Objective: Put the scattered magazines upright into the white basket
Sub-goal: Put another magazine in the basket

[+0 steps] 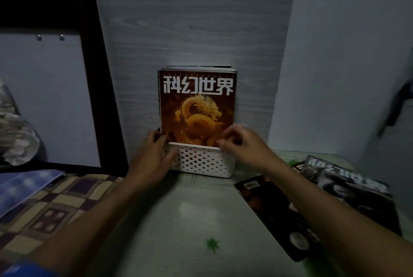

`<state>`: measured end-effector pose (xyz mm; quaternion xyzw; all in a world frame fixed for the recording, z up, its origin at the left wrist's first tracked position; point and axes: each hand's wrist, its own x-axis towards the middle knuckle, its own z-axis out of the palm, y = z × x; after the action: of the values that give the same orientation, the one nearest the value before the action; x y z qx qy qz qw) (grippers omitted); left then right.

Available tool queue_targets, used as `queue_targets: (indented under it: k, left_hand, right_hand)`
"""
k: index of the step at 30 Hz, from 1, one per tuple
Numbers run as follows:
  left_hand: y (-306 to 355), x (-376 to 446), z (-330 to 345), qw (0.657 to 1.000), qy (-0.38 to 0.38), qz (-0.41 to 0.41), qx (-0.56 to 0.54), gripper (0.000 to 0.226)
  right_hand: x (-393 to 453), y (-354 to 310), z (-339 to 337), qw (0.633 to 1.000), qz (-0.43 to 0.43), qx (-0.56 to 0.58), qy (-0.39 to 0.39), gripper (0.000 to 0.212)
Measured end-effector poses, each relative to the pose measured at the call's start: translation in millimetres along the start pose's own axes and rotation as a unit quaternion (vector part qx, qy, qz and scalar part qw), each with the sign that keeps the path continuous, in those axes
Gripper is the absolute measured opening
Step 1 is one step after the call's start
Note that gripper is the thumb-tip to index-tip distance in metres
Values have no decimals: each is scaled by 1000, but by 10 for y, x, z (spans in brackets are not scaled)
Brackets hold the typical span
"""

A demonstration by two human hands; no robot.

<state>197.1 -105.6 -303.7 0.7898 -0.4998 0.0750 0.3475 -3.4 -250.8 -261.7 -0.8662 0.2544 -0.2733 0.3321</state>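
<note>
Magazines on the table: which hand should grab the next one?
Right. The loose magazines lie on the table at the right, beside the right forearm. The right hand is at the basket rim; the left hand rests on the basket's far-left side.

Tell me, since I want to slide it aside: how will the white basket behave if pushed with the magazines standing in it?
The white basket looks shallow, while the upright magazines rise far above its rim, so it is probably top-heavy and may tip. Its perforated plastic looks light, so it likely slides easily on the smooth table.
</note>
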Motion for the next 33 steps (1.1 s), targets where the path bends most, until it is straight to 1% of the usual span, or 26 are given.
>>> queue_targets:
  k: [1, 2, 3, 4, 6, 7, 10, 12, 14, 15, 16, 17, 18, 19, 20, 21, 23, 24, 26, 28, 31, 33]
  left_hand:
    - [21, -55, -12, 1000, -8, 0, 28, 47]
    - [43, -110, -16, 998, -13, -3, 54, 57]
    - [64, -169, -3, 997, -22, -5, 76, 66]
    - [94, -235, 18, 995, -35, -7, 91, 75]
    - [137, -355, 69, 993, -74, -14, 90, 89]
    - [144, -403, 92, 992, -97, -20, 82, 95]
    - [147, -433, 69, 986, -136, -25, 88, 110]
    - [170, -428, 12, 983, -149, -34, 104, 114]
    - [228, -475, -3, 983, -131, -38, 124, 106]
    - [283, -544, 17, 987, -105, -32, 120, 98]
    - [354, -643, 69, 992, -77, -19, 102, 88]
    - [435, -764, 131, 996, -54, 0, 75, 78]
    - [523, -878, 194, 998, -45, 25, 45, 69]
    - [642, -994, 266, 997, -48, 55, 14, 61]
    - [758, -1093, 331, 994, -58, 91, -9, 56]
    - [877, -1175, 393, 988, -67, 137, -16, 51]
    - [1075, -1274, 492, 974, -69, 214, -29, 47]
    - [1157, -1308, 512, 971, -72, 223, -49, 46]
    - [1264, -1372, 524, 971, -87, 205, -85, 41]
    - [1319, -1447, 536, 975, -94, 171, -110, 34]
    - [1474, -1613, 529, 983, -114, 106, -94, 23]
    - [1590, -1753, 551, 986, -121, 88, -71, 20]
  right_hand:
    - [-49, -2, -10, 993, -36, -113, -21, 16]
    - [-75, -7, -1, 977, -66, -203, -18, 15]
    - [-93, -34, 21, 964, -86, -250, -8, 11]
    - [-121, -79, 38, 959, -104, -264, 6, 11]
    - [-173, -136, 84, 956, -126, -266, 21, 22]
    - [-204, -130, 100, 957, -131, -257, 27, 24]
    - [-293, -105, 132, 969, -111, -217, 45, 18]
    - [-400, -102, 103, 977, -95, -190, 33, 17]
    - [-587, -21, -23, 980, -92, -173, 28, 22]
    - [-715, 86, -123, 979, -83, -184, 36, 26]
    - [-859, 245, -254, 973, -59, -217, 47, 31]
    - [-1028, 421, -401, 961, -8, -274, 45, 44]
    - [-1203, 587, -538, 940, 66, -335, 20, 64]
    - [-1405, 733, -657, 917, 146, -370, -20, 84]
    - [-1586, 844, -720, 902, 202, -377, -53, 97]
    - [-1750, 912, -744, 900, 223, -368, -71, 105]
    - [-2011, 922, -705, 911, 185, -359, -80, 114]
    - [-2130, 877, -680, 912, 157, -366, -93, 115]
    - [-2363, 748, -644, 916, 113, -367, -119, 114]
    - [-2590, 614, -607, 924, 85, -352, -126, 112]
    - [-2893, 412, -478, 929, 44, -339, -143, 104]
    - [-3013, 309, -363, 931, 31, -330, -152, 99]
